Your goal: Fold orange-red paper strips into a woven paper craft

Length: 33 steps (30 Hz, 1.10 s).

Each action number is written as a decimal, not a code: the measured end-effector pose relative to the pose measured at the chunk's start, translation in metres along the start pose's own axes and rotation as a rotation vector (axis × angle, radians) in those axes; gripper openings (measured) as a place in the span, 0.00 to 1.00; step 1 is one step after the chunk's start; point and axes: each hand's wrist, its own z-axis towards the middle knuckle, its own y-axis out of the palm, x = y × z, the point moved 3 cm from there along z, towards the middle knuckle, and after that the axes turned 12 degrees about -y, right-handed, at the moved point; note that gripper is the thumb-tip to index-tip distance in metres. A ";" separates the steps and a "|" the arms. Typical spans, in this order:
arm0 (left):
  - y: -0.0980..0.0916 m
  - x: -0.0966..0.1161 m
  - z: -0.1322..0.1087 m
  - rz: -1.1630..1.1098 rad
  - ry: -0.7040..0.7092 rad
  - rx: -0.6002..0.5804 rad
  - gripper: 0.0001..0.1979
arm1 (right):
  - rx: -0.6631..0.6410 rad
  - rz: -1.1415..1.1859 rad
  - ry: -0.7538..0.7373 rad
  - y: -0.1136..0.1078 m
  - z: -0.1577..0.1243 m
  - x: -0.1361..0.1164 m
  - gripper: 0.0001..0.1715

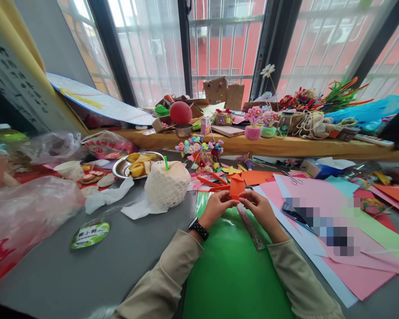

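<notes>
Between my two hands is a small folded piece of orange paper [236, 186], held upright over the far end of a shiny green mat [232, 266]. My left hand [217, 206], with a dark watch on the wrist, pinches its lower left side. On the lower right side, the fingers of my right hand [257, 208] are closed on the same paper. A patterned ruler [251, 227] lies on the mat beneath my hands. Loose orange paper strips [213, 182] are just beyond my left hand, and a flat orange sheet [257, 178] lies behind the folded piece.
At the right, coloured paper sheets [359, 274] spread under a phone [297, 215], with scissors [295, 179] near their far edge. A net-wrapped coconut [168, 184], a metal dish [119, 166] with peels and plastic bags [29, 212] occupy the left. Crafts crowd the window ledge [166, 144].
</notes>
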 end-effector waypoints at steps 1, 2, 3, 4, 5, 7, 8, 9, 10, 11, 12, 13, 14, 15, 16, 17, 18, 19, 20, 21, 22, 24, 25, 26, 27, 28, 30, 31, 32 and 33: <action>0.000 -0.001 0.000 0.005 -0.002 -0.005 0.16 | 0.010 0.009 0.001 0.000 0.000 0.000 0.15; 0.000 -0.001 0.001 0.001 -0.004 -0.011 0.16 | 0.025 0.020 0.001 0.000 0.000 0.001 0.15; 0.001 -0.002 0.001 -0.012 -0.007 -0.019 0.17 | 0.043 0.035 0.003 0.000 0.000 0.002 0.16; 0.001 -0.003 0.001 -0.032 -0.010 -0.028 0.17 | 0.065 0.055 0.006 0.000 -0.001 0.003 0.17; 0.001 -0.003 0.002 -0.059 -0.013 -0.037 0.17 | 0.088 0.080 0.010 0.001 -0.001 0.004 0.18; 0.001 -0.004 0.002 -0.113 -0.022 -0.054 0.18 | 0.123 0.135 0.026 0.001 -0.001 0.006 0.21; 0.001 -0.005 0.003 -0.138 -0.028 -0.057 0.18 | 0.130 0.162 0.040 0.002 -0.001 0.007 0.23; 0.000 -0.006 0.003 -0.159 -0.034 -0.058 0.18 | 0.130 0.189 0.057 0.003 -0.001 0.008 0.23; 0.000 -0.006 0.004 -0.178 -0.041 -0.055 0.18 | 0.127 0.210 0.076 0.003 -0.002 0.008 0.22; 0.000 -0.007 0.004 -0.195 -0.049 -0.054 0.19 | 0.118 0.223 0.096 0.004 -0.002 0.009 0.20; 0.000 -0.007 0.004 -0.209 -0.058 -0.056 0.19 | 0.106 0.221 0.114 0.004 -0.002 0.009 0.18; 0.000 -0.008 0.004 -0.222 -0.069 -0.060 0.19 | 0.092 0.207 0.130 0.004 -0.002 0.010 0.16; 0.000 -0.008 0.004 -0.233 -0.082 -0.067 0.20 | 0.082 0.183 0.141 0.004 -0.003 0.010 0.15; 0.001 -0.008 0.004 -0.241 -0.098 -0.072 0.20 | 0.074 0.154 0.146 0.003 -0.003 0.010 0.14; 0.001 -0.008 0.003 -0.247 -0.116 -0.077 0.21 | 0.070 0.127 0.144 0.003 -0.003 0.010 0.14; 0.001 -0.008 0.003 -0.250 -0.131 -0.080 0.22 | 0.068 0.105 0.138 0.002 -0.003 0.011 0.14; 0.002 -0.008 0.003 -0.251 -0.142 -0.081 0.22 | 0.069 0.088 0.126 0.002 -0.003 0.011 0.14; 0.002 -0.008 0.002 -0.249 -0.148 -0.082 0.23 | 0.067 0.071 0.111 0.002 -0.004 0.011 0.13; 0.002 -0.007 0.002 -0.246 -0.151 -0.084 0.23 | 0.064 0.054 0.096 0.002 -0.004 0.011 0.13; 0.003 -0.007 0.002 -0.243 -0.151 -0.086 0.23 | 0.061 0.036 0.084 0.002 -0.004 0.011 0.14; 0.003 -0.007 0.002 -0.242 -0.152 -0.089 0.23 | 0.060 0.017 0.076 0.002 -0.004 0.011 0.14; 0.004 -0.007 0.002 -0.244 -0.161 -0.095 0.23 | 0.056 -0.022 0.069 0.002 -0.004 0.011 0.15; 0.004 -0.007 0.002 -0.246 -0.168 -0.096 0.24 | 0.052 -0.040 0.068 0.002 -0.004 0.010 0.16; 0.004 -0.007 0.002 -0.248 -0.174 -0.097 0.24 | 0.049 -0.056 0.067 0.002 -0.004 0.010 0.16; 0.005 -0.007 0.002 -0.250 -0.178 -0.096 0.24 | 0.045 -0.069 0.066 0.002 -0.004 0.010 0.17; 0.005 -0.007 0.002 -0.253 -0.181 -0.094 0.24 | 0.042 -0.080 0.064 0.002 -0.004 0.010 0.17; 0.005 -0.008 0.002 -0.258 -0.185 -0.084 0.24 | 0.040 -0.098 0.060 0.002 -0.004 0.009 0.18; 0.004 -0.009 0.002 -0.258 -0.184 -0.075 0.25 | 0.040 -0.105 0.057 0.002 -0.004 0.009 0.18; 0.004 -0.009 0.003 -0.254 -0.181 -0.064 0.25 | 0.040 -0.112 0.055 0.002 -0.004 0.008 0.18; 0.003 -0.010 0.003 -0.250 -0.173 -0.051 0.25 | 0.038 -0.118 0.056 0.002 -0.004 0.008 0.18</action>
